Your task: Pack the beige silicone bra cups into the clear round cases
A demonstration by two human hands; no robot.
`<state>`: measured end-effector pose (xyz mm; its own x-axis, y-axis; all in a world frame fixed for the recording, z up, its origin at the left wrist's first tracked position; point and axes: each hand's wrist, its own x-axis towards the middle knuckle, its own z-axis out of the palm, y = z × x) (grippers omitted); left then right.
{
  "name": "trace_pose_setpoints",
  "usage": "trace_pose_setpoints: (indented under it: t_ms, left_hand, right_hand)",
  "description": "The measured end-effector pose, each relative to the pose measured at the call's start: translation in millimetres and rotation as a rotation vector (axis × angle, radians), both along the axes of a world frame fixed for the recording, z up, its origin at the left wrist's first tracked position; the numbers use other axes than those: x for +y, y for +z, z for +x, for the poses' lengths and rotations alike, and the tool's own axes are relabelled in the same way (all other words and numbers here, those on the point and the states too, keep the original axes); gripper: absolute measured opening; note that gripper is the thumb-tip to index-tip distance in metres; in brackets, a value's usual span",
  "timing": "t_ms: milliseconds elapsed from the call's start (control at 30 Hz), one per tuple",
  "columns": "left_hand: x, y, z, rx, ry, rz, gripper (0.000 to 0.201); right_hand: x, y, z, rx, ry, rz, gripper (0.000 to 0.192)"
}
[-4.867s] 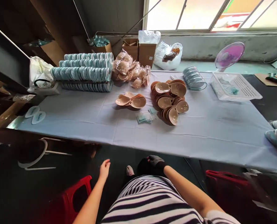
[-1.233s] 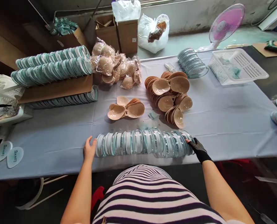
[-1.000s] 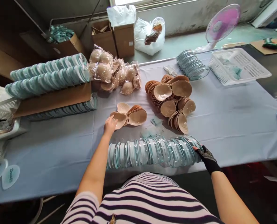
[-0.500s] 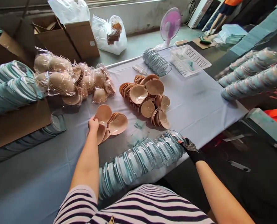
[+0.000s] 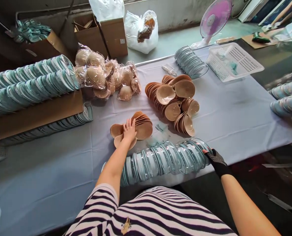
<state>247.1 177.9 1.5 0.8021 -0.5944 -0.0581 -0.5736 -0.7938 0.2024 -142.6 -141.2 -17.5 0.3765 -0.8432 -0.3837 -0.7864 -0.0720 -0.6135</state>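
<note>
My left hand (image 5: 129,130) lies over a small group of beige bra cups (image 5: 144,129), its fingers stretched out and touching the stacked ones. A nested row of clear round plastic cases (image 5: 158,159) with teal inserts runs along the table edge in front of me. At the row's right end my right hand (image 5: 214,157), in a black fingerless glove, grips the rim of the last case; its other fingers are partly hidden. Beyond the row, a larger heap of nested bra cups (image 5: 174,98) sits mid-table. Printed clear sheets (image 5: 160,129) lie between the cups and the cases.
Bagged bra cups (image 5: 106,77) lie at the far left beside long stacks of cases (image 5: 30,83) on a cardboard box (image 5: 50,111). At the back are more nested cases (image 5: 190,62), a white basket (image 5: 234,64) and a pink fan (image 5: 213,19). Further stacks (image 5: 288,105) stand right.
My left hand has let go of the single cup at the left and moved onto the cups' middle, fingers spread. My right hand stays on the row's end. The view has turned left.
</note>
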Motion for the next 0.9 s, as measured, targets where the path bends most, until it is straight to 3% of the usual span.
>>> trace_pose_setpoints:
  t_ms: [133,300,367,500,633,800,900]
  left_hand:
    - [0,-8.8,0,-0.044,-0.127,0.059,0.088]
    - [31,-17.1,-4,0.005,-0.510,0.083,0.091]
    - [39,-21.6,0,0.001,-0.566,0.121,0.085]
    - [33,-24.3,5,-0.062,-0.413,0.176,0.079]
    - [23,-22.1,-13,-0.131,-0.363,0.145,0.076]
    - [24,-16.1,-43,-0.169,-0.291,0.103,0.069]
    - [-3,0.6,-66,-0.154,-0.254,0.034,0.065]
  right_hand:
    - [-1,3.0,1,-0.001,-0.002,-0.003,0.044]
    - [-2,-6.5,-2,0.022,-0.015,0.024,0.052]
    - [-1,-10.1,-2,0.003,-0.030,0.032,0.054]
    - [0,-11.0,0,-0.024,-0.053,0.028,0.044]
    - [-10,-3.2,5,-0.101,0.040,0.050,0.039]
    - [-49,17.6,36,-0.252,0.039,-0.056,0.039]
    - [-84,23.9,74,-0.293,0.092,-0.025,0.032]
